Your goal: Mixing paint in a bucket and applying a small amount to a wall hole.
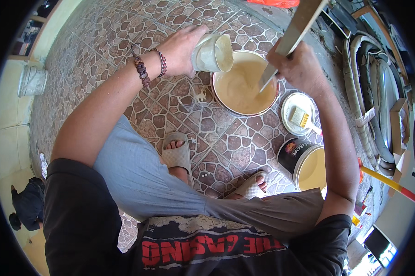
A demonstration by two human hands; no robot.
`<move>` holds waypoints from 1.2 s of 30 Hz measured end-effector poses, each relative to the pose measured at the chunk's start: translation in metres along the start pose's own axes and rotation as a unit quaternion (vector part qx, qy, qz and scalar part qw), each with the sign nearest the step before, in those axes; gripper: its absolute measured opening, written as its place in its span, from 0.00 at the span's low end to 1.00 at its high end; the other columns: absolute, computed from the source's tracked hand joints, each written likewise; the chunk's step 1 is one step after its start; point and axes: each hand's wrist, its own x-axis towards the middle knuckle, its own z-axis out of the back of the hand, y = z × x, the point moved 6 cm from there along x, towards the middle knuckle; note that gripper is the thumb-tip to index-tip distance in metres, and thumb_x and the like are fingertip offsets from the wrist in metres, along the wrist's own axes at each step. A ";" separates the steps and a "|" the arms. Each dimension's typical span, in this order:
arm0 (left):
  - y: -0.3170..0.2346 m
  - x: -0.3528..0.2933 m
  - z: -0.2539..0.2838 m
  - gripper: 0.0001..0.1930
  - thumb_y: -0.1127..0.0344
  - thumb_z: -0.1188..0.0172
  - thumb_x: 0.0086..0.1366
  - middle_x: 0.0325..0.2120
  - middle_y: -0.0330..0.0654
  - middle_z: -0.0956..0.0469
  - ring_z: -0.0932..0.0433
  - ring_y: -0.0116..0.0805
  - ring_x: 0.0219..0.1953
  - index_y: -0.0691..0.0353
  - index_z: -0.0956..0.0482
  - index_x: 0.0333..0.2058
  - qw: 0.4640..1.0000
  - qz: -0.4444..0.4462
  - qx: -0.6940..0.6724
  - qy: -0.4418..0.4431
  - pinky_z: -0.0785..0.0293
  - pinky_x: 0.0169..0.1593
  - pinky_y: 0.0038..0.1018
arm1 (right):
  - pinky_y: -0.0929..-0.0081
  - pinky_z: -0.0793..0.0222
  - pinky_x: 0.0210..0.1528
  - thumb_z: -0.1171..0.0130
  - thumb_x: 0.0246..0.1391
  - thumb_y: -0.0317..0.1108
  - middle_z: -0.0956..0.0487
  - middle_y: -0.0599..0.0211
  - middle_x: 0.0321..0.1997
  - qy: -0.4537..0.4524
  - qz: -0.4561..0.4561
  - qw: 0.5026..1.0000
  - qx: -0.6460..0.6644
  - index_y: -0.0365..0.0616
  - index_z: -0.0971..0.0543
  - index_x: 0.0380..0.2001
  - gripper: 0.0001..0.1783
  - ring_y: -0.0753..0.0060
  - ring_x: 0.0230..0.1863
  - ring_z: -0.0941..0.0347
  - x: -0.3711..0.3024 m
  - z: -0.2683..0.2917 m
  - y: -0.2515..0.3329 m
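Observation:
My left hand [184, 50] is wrapped round a pale, paint-smeared plastic cup [209, 54], tilted with its mouth toward the bucket. Below and to the right of the cup stands a round bucket [221, 103] of cream-coloured paint [244, 85]. My right hand [297, 66] grips a long flat wooden stick [299, 27], held slantwise. Its lower end dips into the paint, and its upper end runs out past the top of the view. Whether anything remains inside the cup cannot be seen.
Right of the bucket, a paintbrush [301, 118] lies on a round white lid [290, 103]. A black paint pail [288, 154] with cream contents sits below it. Coiled hoses [361, 92] and a yellow-red pole [386, 179] are at the right. Another person [28, 202] appears at lower left.

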 end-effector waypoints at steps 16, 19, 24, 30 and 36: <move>0.003 0.001 -0.003 0.43 0.74 0.28 0.26 0.43 0.46 0.30 0.30 0.48 0.48 0.60 0.37 0.48 1.000 -0.012 -0.015 -0.009 0.30 0.53 0.36 | 0.74 0.27 0.26 0.45 0.47 0.33 0.23 0.60 0.24 0.052 0.012 0.979 0.195 0.35 0.23 0.28 0.10 0.70 0.23 0.23 -0.003 -0.023 0.003; 0.000 0.004 -0.004 0.43 0.73 0.28 0.26 0.43 0.46 0.30 0.30 0.48 0.48 0.60 0.37 0.48 1.000 -0.018 -0.010 -0.007 0.30 0.53 0.36 | 0.77 0.26 0.28 0.46 0.49 0.32 0.23 0.63 0.28 0.007 0.052 0.984 0.172 0.36 0.24 0.29 0.09 0.72 0.25 0.23 0.000 -0.017 0.002; -0.001 0.002 -0.003 0.44 0.72 0.27 0.27 0.42 0.47 0.30 0.30 0.48 0.48 0.61 0.38 0.48 0.998 -0.047 0.013 -0.050 0.31 0.53 0.36 | 0.68 0.28 0.27 0.45 0.45 0.34 0.24 0.56 0.17 -0.016 0.036 0.997 0.073 0.33 0.23 0.22 0.12 0.66 0.21 0.24 -0.002 -0.003 0.003; -0.003 0.008 -0.009 0.44 0.73 0.27 0.26 0.43 0.47 0.31 0.30 0.47 0.49 0.61 0.38 0.48 1.000 -0.018 -0.020 0.010 0.31 0.54 0.36 | 0.77 0.28 0.28 0.45 0.49 0.31 0.23 0.66 0.23 -0.030 0.115 0.984 0.136 0.37 0.23 0.31 0.08 0.74 0.24 0.24 0.001 -0.019 0.006; -0.002 0.005 -0.007 0.44 0.74 0.27 0.26 0.44 0.47 0.31 0.30 0.48 0.49 0.61 0.38 0.48 1.000 -0.017 -0.011 0.006 0.32 0.54 0.36 | 0.66 0.27 0.29 0.44 0.45 0.35 0.24 0.47 0.20 -0.056 0.055 0.997 0.025 0.33 0.22 0.26 0.12 0.54 0.24 0.23 0.005 0.007 -0.001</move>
